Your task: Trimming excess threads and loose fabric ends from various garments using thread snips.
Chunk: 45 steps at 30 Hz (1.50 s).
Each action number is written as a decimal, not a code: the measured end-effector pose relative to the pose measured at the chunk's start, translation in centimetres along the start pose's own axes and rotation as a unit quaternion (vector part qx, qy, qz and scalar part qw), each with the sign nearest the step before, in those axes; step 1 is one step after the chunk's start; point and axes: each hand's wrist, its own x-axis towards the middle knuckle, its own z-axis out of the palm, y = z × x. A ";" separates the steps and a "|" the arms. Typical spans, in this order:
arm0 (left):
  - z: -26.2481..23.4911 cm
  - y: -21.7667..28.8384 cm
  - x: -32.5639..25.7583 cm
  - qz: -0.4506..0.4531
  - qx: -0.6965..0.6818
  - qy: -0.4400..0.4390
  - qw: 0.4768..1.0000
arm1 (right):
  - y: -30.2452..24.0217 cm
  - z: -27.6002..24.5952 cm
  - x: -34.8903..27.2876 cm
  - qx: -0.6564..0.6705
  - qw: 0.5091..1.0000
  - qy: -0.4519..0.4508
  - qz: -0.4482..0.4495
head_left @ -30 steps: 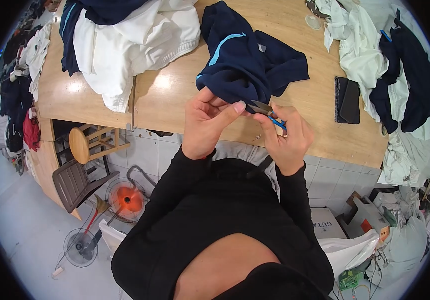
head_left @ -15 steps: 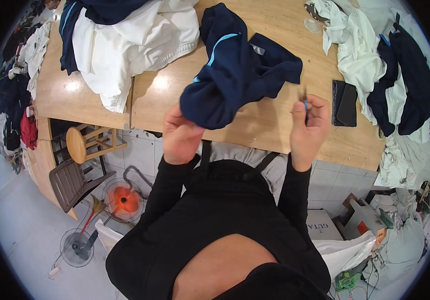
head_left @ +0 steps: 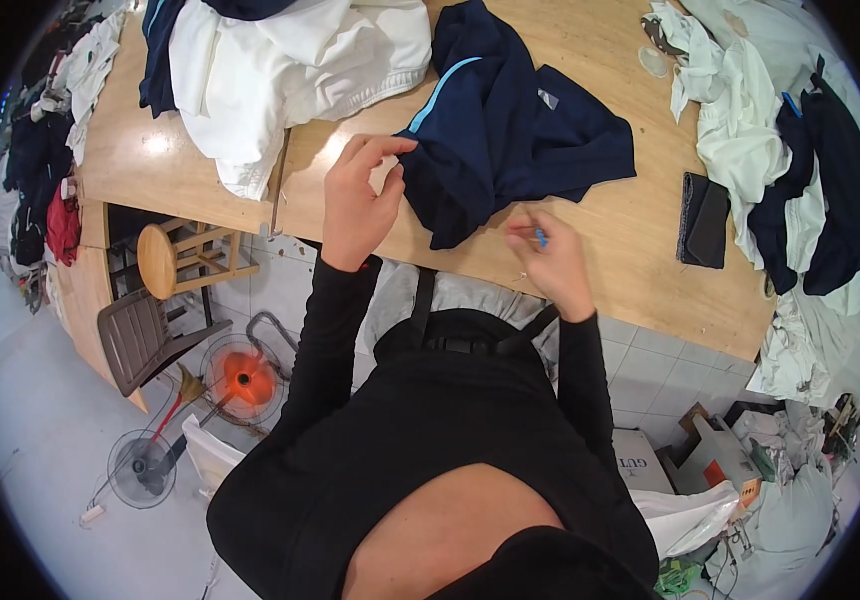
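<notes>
A navy blue garment (head_left: 495, 130) with a light blue stripe lies bunched on the wooden table (head_left: 650, 250) before me. My left hand (head_left: 362, 195) is at its left edge; thumb and forefinger are apart, the forefinger tip touching or almost touching the cloth. Close to the garment's lower right side, my right hand (head_left: 553, 255) is closed round small thread snips (head_left: 542, 237). Only a bit of their blue handle shows; the blades are hidden.
White garments (head_left: 290, 80) are piled at the back left, with navy cloth. More white (head_left: 740, 130) and navy clothes (head_left: 840, 190) hang over the right end, beside a dark folded cloth or pouch (head_left: 702, 220). A stool (head_left: 158, 262), chair (head_left: 140, 345) and fan (head_left: 245, 378) stand lower left.
My left hand has let go of the garment's lower edge and moved up along its left side. The right hand with the snips has come left and down toward the garment, whose lower end now lies flatter.
</notes>
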 end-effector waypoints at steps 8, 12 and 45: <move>2.0 -4.5 0.5 0.059 -0.001 -0.060 0.996 | 0.2 2.5 0.3 0.147 0.986 0.043 0.059; -1.6 -1.0 -0.4 -0.227 -0.362 -0.203 0.881 | -2.2 -4.8 -1.3 0.511 0.853 -0.023 0.106; 3.2 3.1 -1.7 -0.166 -0.538 -0.164 0.810 | -6.5 -6.6 -2.5 0.367 0.923 0.108 0.031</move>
